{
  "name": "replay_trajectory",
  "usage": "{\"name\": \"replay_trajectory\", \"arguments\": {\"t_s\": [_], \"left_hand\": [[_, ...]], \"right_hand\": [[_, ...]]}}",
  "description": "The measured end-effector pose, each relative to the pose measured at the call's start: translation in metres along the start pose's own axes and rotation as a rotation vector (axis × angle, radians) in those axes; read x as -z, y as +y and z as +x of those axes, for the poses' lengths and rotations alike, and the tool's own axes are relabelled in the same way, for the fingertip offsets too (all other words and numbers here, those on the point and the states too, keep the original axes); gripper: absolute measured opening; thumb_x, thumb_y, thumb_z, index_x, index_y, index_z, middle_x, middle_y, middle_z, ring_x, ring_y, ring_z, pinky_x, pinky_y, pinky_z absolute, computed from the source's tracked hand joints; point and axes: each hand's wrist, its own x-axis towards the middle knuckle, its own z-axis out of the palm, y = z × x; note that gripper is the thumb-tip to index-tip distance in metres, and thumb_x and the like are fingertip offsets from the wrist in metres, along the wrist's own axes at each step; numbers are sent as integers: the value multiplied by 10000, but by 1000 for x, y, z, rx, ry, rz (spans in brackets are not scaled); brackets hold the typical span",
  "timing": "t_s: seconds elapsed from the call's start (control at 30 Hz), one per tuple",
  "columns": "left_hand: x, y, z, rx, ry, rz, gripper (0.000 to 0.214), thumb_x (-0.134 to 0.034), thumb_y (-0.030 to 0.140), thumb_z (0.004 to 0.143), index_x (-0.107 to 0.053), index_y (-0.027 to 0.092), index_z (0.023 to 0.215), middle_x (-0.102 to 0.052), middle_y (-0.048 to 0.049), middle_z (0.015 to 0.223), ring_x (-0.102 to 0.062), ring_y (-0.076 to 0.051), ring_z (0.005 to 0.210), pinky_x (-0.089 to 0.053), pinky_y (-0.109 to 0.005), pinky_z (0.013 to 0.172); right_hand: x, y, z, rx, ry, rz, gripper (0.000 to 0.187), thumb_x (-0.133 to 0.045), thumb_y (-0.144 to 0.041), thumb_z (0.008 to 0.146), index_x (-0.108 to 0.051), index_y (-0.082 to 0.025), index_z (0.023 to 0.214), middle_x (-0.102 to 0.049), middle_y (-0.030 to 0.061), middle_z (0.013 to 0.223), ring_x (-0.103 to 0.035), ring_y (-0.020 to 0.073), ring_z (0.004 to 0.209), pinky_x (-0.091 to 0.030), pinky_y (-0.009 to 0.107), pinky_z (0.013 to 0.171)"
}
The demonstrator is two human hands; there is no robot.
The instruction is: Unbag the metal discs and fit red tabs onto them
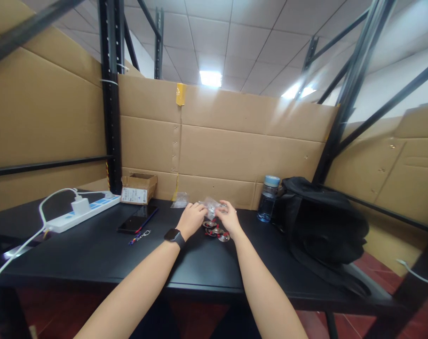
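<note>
My left hand (pixel 192 219), with a dark watch (pixel 174 237) on its wrist, has its fingers closed on the left side of a small clear plastic bag (pixel 211 206). On the bag's other side, the thumb and fingers of my right hand (pixel 229 218) pinch it. What the bag contains is too small to make out. Just below it, between my wrists, several round silvery metal discs with red bits (pixel 218 231) lie in a cluster on the black table (pixel 207 268).
Left of my hands lie a keychain (pixel 139 237), a dark phone (pixel 138 219) and a white power strip (pixel 83 214). Behind are a small cardboard box (pixel 139 188) and another clear bag (pixel 180 200). A water bottle (pixel 268 200) and a black backpack (pixel 323 226) stand right.
</note>
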Motion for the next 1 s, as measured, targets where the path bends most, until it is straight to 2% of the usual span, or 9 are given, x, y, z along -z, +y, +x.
{"name": "replay_trajectory", "arguments": {"t_s": [0.1,0.23,0.4,0.5,0.63,0.8,0.9,1.0], "left_hand": [[0,-18,-3,158,78,-24,208,-547,187,938,-748,237,954,-711,-79,1020,-557,-250,994,-377,-394,830],[0,-49,-14,396,161,17,253,-535,240,941,-782,271,987,-726,-74,1063,-539,-276,1023,-369,-411,822],[-16,-84,-29,602,134,61,316,-478,311,972,-785,311,1049,-728,-59,1172,-505,-299,1057,-336,-442,862],[-30,-96,-33,633,115,77,354,-439,325,990,-778,314,1090,-717,-62,1221,-479,-314,1116,-309,-465,896],[-45,-107,-32,609,105,92,378,-416,303,996,-741,317,1187,-674,-57,1325,-425,-320,1212,-262,-489,955],[-60,-124,-28,619,59,85,400,-408,284,991,-698,322,1263,-615,-46,1418,-389,-314,1271,-243,-490,990],[-66,-126,-24,621,-19,82,403,-391,324,997,-705,322,1248,-633,-68,1392,-399,-325,1274,-244,-505,999],[-65,-122,-20,659,-153,74,406,-412,448,983,-710,332,1232,-661,-82,1346,-418,-356,1256,-264,-539,992]], "right_hand": [[3,7,5,20,49,-93,401,-702,-297,719,-607,-199,1096,-697,10,843,-659,157,724,-518,289,723],[6,14,7,11,50,-231,343,-664,-255,733,-633,-193,1069,-692,15,871,-649,153,710,-513,283,714],[11,17,5,-22,26,-524,256,-667,-198,735,-684,-199,991,-711,35,929,-667,173,817,-508,299,803],[13,14,1,-79,6,-696,205,-675,-195,750,-701,-217,953,-723,35,972,-670,195,929,-483,314,859],[9,5,-6,-112,-67,-796,124,-646,-276,825,-714,-247,925,-735,24,1000,-662,216,989,-449,333,866],[-5,-2,-13,-80,-164,-880,169,-610,-395,877,-736,-282,890,-709,27,1117,-611,260,1112,-394,380,909],[-9,-4,-14,-77,-171,-888,222,-567,-428,911,-736,-283,918,-695,37,1143,-591,264,1134,-380,384,925],[-7,-7,-13,-111,-168,-896,249,-543,-436,925,-734,-276,921,-683,44,1172,-577,269,1153,-372,389,939]]}}
